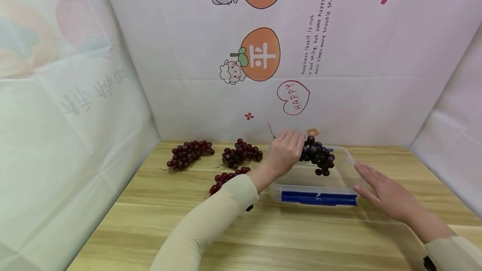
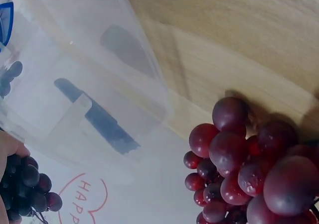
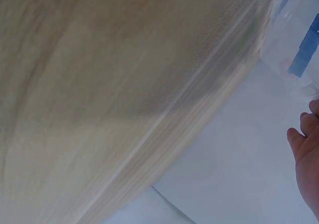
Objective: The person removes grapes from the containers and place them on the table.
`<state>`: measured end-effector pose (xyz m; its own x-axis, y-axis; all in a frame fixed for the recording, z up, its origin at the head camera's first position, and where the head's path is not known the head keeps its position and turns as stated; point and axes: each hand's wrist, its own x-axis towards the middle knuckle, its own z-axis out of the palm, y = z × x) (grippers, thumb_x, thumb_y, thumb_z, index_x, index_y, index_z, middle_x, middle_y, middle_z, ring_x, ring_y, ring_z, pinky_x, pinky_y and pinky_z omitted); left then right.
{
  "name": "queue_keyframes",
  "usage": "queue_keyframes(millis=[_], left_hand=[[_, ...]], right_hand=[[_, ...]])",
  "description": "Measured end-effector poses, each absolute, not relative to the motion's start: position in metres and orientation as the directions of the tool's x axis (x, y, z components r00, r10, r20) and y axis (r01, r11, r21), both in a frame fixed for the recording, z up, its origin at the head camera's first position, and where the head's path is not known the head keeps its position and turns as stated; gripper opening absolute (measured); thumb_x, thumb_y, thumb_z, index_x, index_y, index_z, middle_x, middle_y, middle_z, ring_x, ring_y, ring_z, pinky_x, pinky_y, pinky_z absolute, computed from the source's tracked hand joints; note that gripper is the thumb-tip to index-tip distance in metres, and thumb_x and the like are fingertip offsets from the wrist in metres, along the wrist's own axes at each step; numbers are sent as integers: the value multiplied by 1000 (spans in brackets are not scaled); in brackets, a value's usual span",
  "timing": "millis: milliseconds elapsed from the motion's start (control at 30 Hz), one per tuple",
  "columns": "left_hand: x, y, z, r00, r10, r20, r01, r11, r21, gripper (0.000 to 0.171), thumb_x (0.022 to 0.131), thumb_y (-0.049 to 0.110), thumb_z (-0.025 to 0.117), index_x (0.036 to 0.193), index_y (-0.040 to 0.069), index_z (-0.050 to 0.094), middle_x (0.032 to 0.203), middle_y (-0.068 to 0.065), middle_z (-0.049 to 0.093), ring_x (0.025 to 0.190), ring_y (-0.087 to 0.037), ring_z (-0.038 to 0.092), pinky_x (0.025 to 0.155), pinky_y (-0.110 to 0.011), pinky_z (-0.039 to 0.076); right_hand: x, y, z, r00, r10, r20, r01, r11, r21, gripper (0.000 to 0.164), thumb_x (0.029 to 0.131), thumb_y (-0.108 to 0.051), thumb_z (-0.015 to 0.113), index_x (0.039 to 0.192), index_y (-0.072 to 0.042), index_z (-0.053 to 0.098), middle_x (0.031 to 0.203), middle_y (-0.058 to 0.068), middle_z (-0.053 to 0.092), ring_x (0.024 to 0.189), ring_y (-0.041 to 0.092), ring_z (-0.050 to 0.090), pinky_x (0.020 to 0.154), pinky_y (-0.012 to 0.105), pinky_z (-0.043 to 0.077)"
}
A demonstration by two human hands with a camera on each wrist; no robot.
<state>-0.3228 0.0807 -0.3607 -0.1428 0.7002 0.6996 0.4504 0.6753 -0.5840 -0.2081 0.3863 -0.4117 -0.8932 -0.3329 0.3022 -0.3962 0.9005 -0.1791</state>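
Note:
A bunch of dark purple grapes (image 1: 317, 154) hangs over the clear plastic container (image 1: 297, 177), gripped near its stem end by my left hand (image 1: 287, 150). In the left wrist view the same dark grapes (image 2: 27, 186) show at the lower left, with part of the hand around them. My right hand (image 1: 388, 193) rests against the container's right side with its fingers stretched out. Blue latches (image 1: 320, 198) run along the container's front. At the right wrist view's edge, the right hand's fingers (image 3: 296, 139) appear beside the container (image 3: 284, 40).
Red grape bunches lie left of the container: one at the far left (image 1: 190, 154), one in the middle (image 1: 241, 154), and one partly behind the left sleeve (image 1: 229, 177). A printed white cloth wall (image 1: 203, 108) stands behind the wooden table (image 1: 143, 221).

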Motion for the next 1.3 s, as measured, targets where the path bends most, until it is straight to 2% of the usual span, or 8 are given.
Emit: queue_keyframes(millis=[200, 400, 500, 800, 1133, 1300], left_hand=[[-323, 73, -355, -120, 682, 721, 439, 688, -578, 29, 101, 10, 43, 112, 10, 70, 106, -2, 70, 98, -16, 65, 95, -31, 48], [-324, 62, -350, -65, 658, 750, 413, 702, -580, 32, 101, 7, 39, 110, 5, 70, 103, -5, 71, 93, -19, 66, 92, -34, 50], [-324, 55, -346, -58, 645, 762, 409, 712, -571, 34, 101, 6, 37, 109, 4, 70, 101, -5, 71, 92, -19, 67, 91, -36, 51], [-323, 31, -337, -151, 620, 770, 410, 748, -521, 27, 100, 11, 47, 114, 5, 69, 107, -6, 70, 98, -18, 67, 95, -34, 49], [-325, 3, -330, -155, 568, 808, 425, 777, -464, 25, 97, 7, 51, 113, 0, 69, 106, -10, 70, 98, -22, 67, 94, -37, 50], [-325, -12, -327, -182, 552, 814, 424, 791, -442, 25, 96, 7, 51, 113, -2, 68, 107, -13, 70, 100, -25, 67, 93, -39, 50]], right_hand=[[-208, 386, -411, -893, -335, 300, -401, 895, -194, 69, 99, -32, 55, 155, -7, 22, 147, 31, 33, 129, 53, 33, 103, 66, 25], [-208, 387, -412, -896, -331, 297, -397, 896, -199, 69, 99, -32, 55, 155, -8, 22, 146, 34, 33, 128, 55, 34, 101, 68, 26], [-208, 387, -413, -895, -332, 298, -399, 895, -200, 70, 99, -32, 55, 155, -7, 22, 145, 35, 32, 128, 55, 34, 102, 68, 25], [-209, 387, -413, -884, -340, 321, -411, 893, -185, 69, 99, -32, 57, 154, -7, 24, 145, 34, 34, 127, 55, 36, 103, 67, 26], [-207, 384, -410, -881, -345, 323, -414, 893, -174, 68, 99, -32, 56, 153, -5, 26, 144, 33, 36, 127, 54, 36, 106, 64, 23], [-207, 384, -410, -876, -350, 332, -420, 892, -166, 68, 98, -31, 57, 153, -4, 27, 143, 33, 37, 126, 54, 37, 107, 62, 23]])
